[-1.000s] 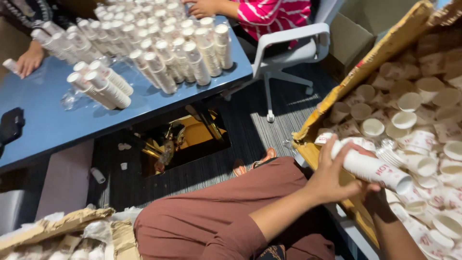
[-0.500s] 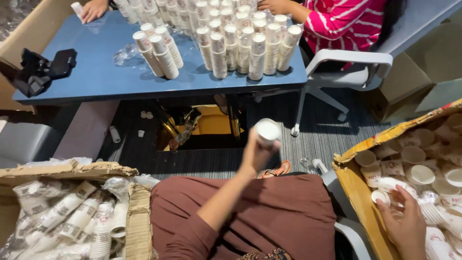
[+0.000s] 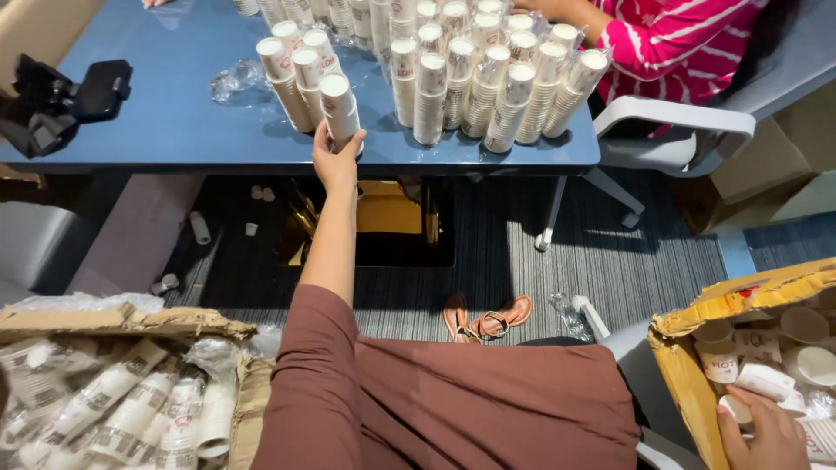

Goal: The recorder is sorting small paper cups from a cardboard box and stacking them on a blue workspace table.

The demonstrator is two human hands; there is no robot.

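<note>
Where the blue table (image 3: 174, 122) ends at its near edge, a left hand (image 3: 335, 161) stretched out from a brown sleeve, fingers curled round the foot of an upright stack of paper cups (image 3: 340, 109) and pressed to its sides. That stack standing right at the table's front edge, last in a short row with three more cup stacks (image 3: 292, 70) just behind and to the left. To the right, past a narrow strip of bare tabletop, a dense block of cup stacks (image 3: 488, 78) running to the table's right corner. Wide bare blue surface to the left of the hand, broken only by crumpled clear wrap (image 3: 231, 80) and a black device (image 3: 65, 100) at the far left edge. At the far side, a person's pink striped sleeve (image 3: 679, 43) and a white chair arm (image 3: 670, 117) close against the right corner.

Low at the right, a right hand (image 3: 766, 431) inside an open cardboard box (image 3: 688, 383), fingers bent loosely over a sideways paper cup (image 3: 765, 380) among other loose cups; whether pinching it, cannot tell. Low at the left, another cardboard box (image 3: 113, 322) of wrapped cup sleeves. Open carpet (image 3: 627, 252) between lap and table, with sandals (image 3: 488, 318) lying there.
</note>
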